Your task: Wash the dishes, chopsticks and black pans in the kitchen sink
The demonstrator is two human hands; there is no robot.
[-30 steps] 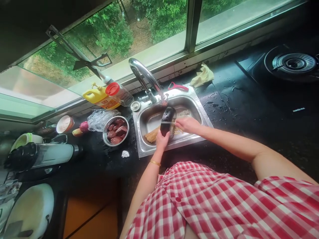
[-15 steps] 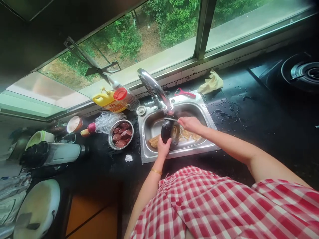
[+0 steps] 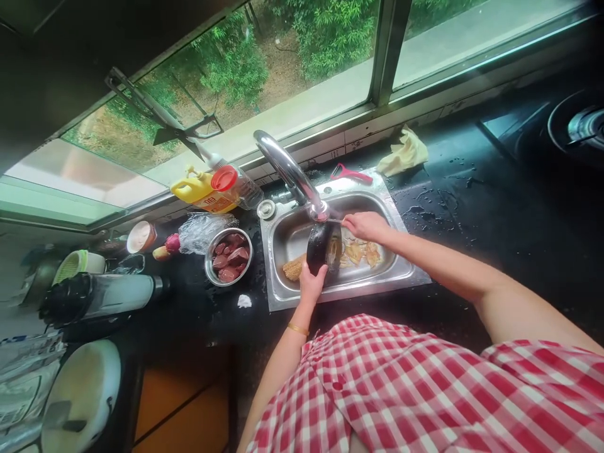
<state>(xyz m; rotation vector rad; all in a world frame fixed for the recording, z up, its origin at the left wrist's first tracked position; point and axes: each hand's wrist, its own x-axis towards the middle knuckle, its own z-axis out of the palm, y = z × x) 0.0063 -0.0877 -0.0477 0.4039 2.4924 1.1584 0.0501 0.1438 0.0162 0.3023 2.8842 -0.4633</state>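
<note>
In the sink [image 3: 274, 277] my left hand [image 3: 312, 283] grips a dark, rounded vessel [image 3: 317, 246] that is tipped on its side, seemingly a pot. The vessel is beneath the faucet [image 3: 292, 170], whose spout partly covers its upper end. My right hand [image 3: 365, 226] is closed around a thin metal utensil [image 3: 335, 221]; its far end is hidden by the spout, so its kind is unclear. A tan loofah-like scrubber [image 3: 294, 268] rests at the basin's left. Yellowish-brown scraps [image 3: 361, 253] lie on the basin floor to the right.
Left of the sink stand a metal bowl [image 3: 207, 264] of dark red meat pieces, a plastic bag [image 3: 201, 231] and a yellow jug [image 3: 201, 190]. A red peeler [image 3: 352, 173] and a crumpled cloth [image 3: 404, 154] lie behind. A gas burner [image 3: 582, 129] is far right.
The utensil and my right hand have shifted slightly up and right against the vessel. The vessel's top has tilted a little, and the whole view has shifted slightly.
</note>
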